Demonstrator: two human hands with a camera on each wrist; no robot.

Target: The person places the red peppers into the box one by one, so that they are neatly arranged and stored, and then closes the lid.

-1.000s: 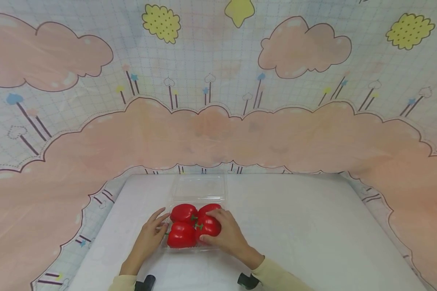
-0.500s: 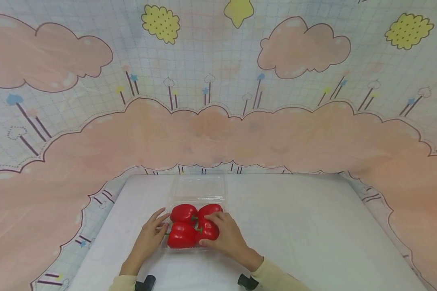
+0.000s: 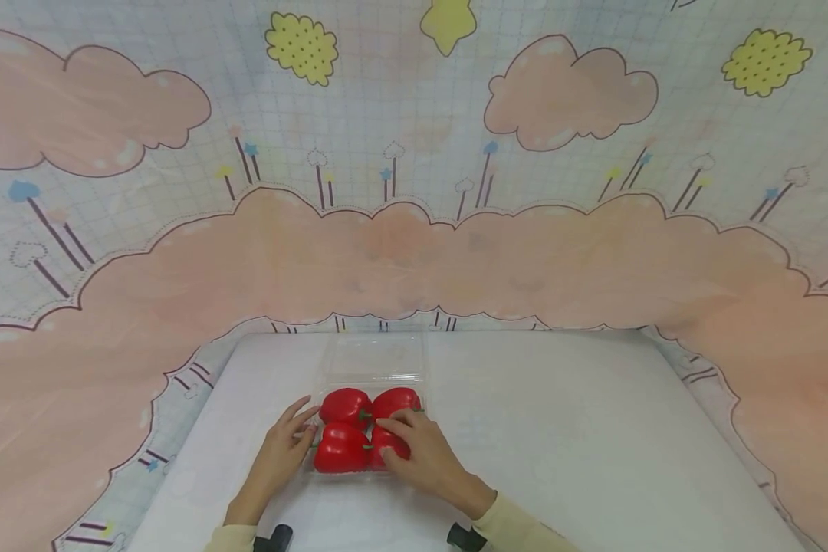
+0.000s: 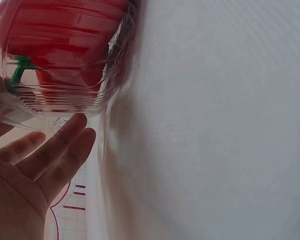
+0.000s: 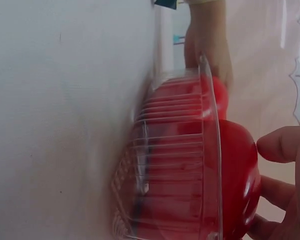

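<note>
Several red bell peppers point(image 3: 345, 406) with green stems sit in a clear plastic clamshell container point(image 3: 320, 391) on the white table. My right hand point(image 3: 431, 460) holds the near-right bell pepper point(image 3: 386, 445), thumb on its near side and fingers over its top. In the right wrist view, that pepper point(image 5: 238, 175) stands above the container's rim, with fingertips against it. My left hand point(image 3: 283, 448) rests against the container's left side, fingers mostly straight. Through the clear wall in the left wrist view, a green stem point(image 4: 22, 70) shows beside the left fingers point(image 4: 64, 150).
The container's clear lid point(image 3: 376, 356) lies folded back behind the peppers. The white tabletop point(image 3: 559, 429) extends to the right. A patterned cloth point(image 3: 455, 261) hangs behind and around the table. Black straps point(image 3: 465, 537) are on both wrists.
The near-right pepper has gone lower and turned within the container under my right hand, which shifted slightly left and nearer. My left hand stays in place. The head view drifted slightly.
</note>
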